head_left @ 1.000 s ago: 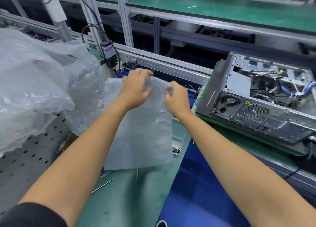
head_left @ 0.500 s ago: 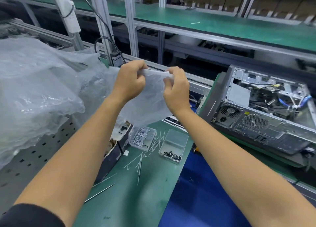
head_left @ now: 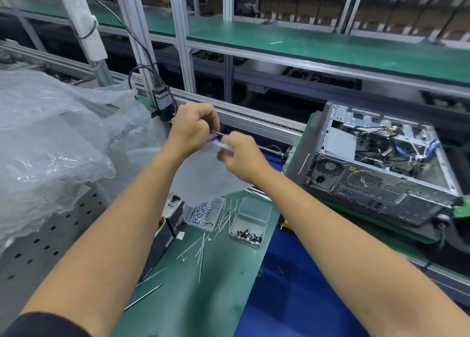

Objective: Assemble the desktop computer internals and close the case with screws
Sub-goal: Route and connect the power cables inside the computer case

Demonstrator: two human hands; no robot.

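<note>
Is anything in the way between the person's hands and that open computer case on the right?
Both hands, the left hand and the right hand, are busy gripping a translucent plastic bag. Between them and the open grey metal computer case on the right, nothing visible blocks the path.

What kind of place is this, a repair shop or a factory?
Most likely a factory assembly line: an open computer case sits by a conveyor rail, with trays of screws on the green workbench.

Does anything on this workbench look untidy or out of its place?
Yes. Thin white cable ties lie scattered loose across the green bench mat, between the two clear plastic screw boxes and nearer the person, not gathered in any container.
</note>
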